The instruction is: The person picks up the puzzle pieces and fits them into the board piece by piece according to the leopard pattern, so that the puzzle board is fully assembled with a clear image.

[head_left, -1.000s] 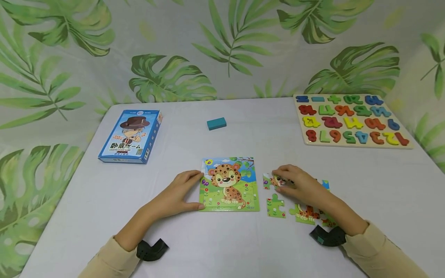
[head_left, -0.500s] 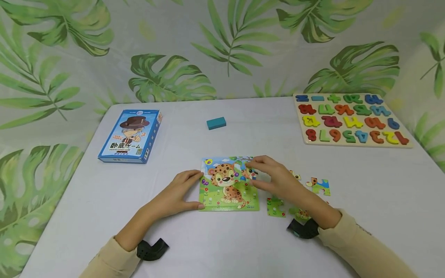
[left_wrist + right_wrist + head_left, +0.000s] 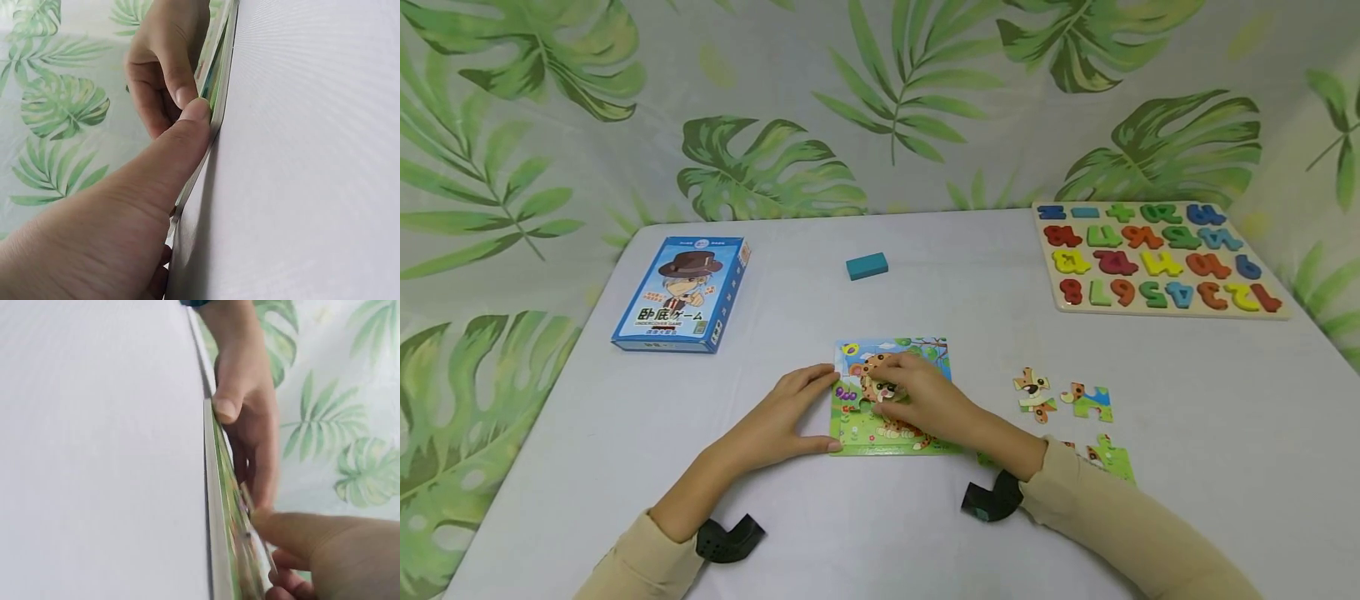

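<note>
A square puzzle board [image 3: 850, 448] with a printed leopard cub lies flat in the middle of the table. Along its left edge rests my left hand [image 3: 782, 417], thumb at the near corner and fingertips further up, none of them curled. My right hand [image 3: 928, 400] is over the board and pinches a jigsaw piece [image 3: 884, 390] showing part of the cub's face between thumb and fingers. In the right wrist view the piece, seen edge-on, is tilted close over the board. The right hand hides much of the printed cub.
Right of the board lie several loose pieces, among them a face piece [image 3: 1035, 396], a blue-and-green piece [image 3: 1097, 404] and a green piece [image 3: 1116, 460], partly behind the sleeve. Further back are a blue game box [image 3: 681, 292], a teal block [image 3: 867, 267] and a number board [image 3: 1165, 310].
My right hand has carried the jigsaw piece from the loose ones on the right leftward over the board. The left hand has stayed at the board's edge.
</note>
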{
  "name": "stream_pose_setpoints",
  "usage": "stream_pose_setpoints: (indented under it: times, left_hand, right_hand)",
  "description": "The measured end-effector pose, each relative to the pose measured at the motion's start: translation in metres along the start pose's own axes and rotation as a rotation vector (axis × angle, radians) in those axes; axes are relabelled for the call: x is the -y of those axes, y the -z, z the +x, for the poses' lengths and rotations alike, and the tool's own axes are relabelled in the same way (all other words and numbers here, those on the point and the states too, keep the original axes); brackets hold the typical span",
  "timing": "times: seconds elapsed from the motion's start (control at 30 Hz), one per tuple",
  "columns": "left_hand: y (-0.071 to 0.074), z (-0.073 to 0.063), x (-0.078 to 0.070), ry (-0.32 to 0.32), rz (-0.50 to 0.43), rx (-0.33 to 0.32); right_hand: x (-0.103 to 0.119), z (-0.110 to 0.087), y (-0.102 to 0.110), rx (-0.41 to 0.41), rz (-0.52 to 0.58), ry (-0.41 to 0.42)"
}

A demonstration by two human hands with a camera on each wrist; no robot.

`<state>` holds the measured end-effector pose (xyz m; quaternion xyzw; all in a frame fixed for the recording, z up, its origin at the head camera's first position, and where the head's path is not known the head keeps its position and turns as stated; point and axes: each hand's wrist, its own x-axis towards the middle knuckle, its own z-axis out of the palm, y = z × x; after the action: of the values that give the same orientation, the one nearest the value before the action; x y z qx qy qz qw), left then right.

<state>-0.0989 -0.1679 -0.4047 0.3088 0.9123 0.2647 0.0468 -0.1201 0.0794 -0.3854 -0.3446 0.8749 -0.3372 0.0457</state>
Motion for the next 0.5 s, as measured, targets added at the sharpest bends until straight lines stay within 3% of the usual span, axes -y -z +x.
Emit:
stream_pose_setpoints:
  times: [0.17,0.5]
  left_hand:
    - [0.0,0.0,0.0,0.0,0.016,0.013]
    - [0.0,-0.001,-0.001,-0.047,0.032,0.022]
  right_hand:
    - [-0.002,0.006,-0.009,-0.013,-0.114,0.034]
    - [-0.002,0.007,-0.012,-0.036,-0.152,0.039]
